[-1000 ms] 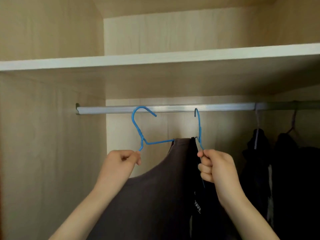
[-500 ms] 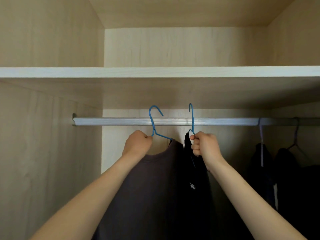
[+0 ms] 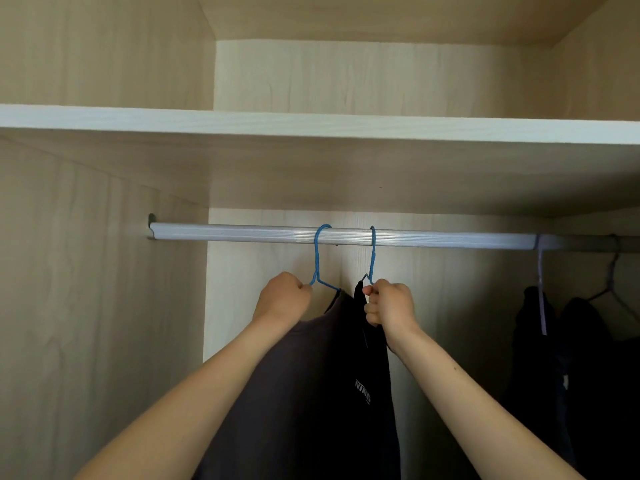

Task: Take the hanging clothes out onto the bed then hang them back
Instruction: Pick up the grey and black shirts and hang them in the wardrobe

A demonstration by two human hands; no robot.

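Observation:
Two blue wire hangers hook over the silver wardrobe rail (image 3: 242, 233). My left hand (image 3: 282, 301) grips the left blue hanger (image 3: 318, 258), which carries a dark grey shirt (image 3: 287, 393). My right hand (image 3: 389, 304) grips the right blue hanger (image 3: 372, 258), which holds a black garment (image 3: 367, 375) with white lettering. Both garments hang side by side between my forearms, and their lower parts run out of view.
A wooden shelf (image 3: 311, 124) runs right above the rail. Further right on the rail hang several dark clothes (image 3: 571, 341) on a purple hanger (image 3: 540, 289) and a dark hanger (image 3: 613, 271). The wardrobe's left wall (image 3: 86, 306) stands close by.
Both hands rose with the hangers, and the hooks that were below and in front of the rail now sit over it. The view tilted upward.

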